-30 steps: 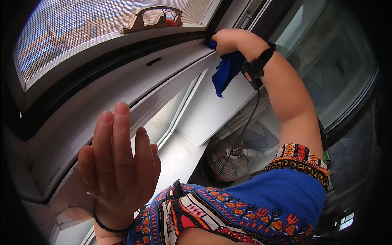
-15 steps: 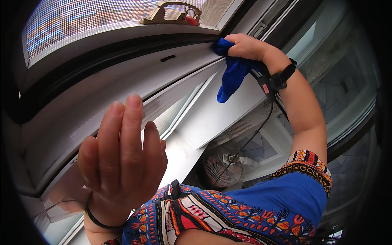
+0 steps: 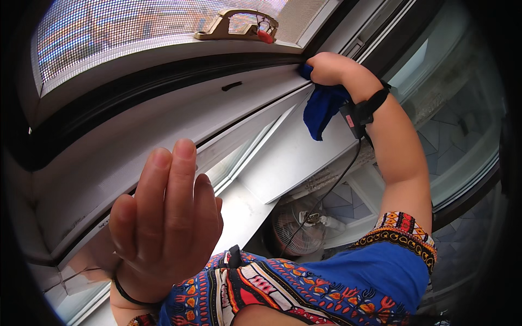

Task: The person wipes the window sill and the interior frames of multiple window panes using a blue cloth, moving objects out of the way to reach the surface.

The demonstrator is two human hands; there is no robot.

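Note:
At the corner of the white window frame [image 3: 157, 117], my right hand [image 3: 331, 69] is closed on a blue cloth [image 3: 324, 111]. It presses part of the cloth against the frame beside the black seal; the rest hangs down below the wrist. Nearer to me, my left hand [image 3: 168, 212] is held up in front of the frame. Its fingers are stretched upward, some slightly bent, and nothing shows in it. I cannot tell whether it touches the frame.
Above the frame is an insect screen [image 3: 136, 27] with a beige handle [image 3: 231, 25] on its lower edge. A short black slot [image 3: 231, 86] marks the frame. Below stands a fan [image 3: 299, 228]. A cable [image 3: 341, 171] runs down from the device [image 3: 353, 119] on my right wrist.
My right hand has shifted slightly right and down with the blue cloth, deeper into the frame corner. The view has moved a little; my left hand keeps its pose.

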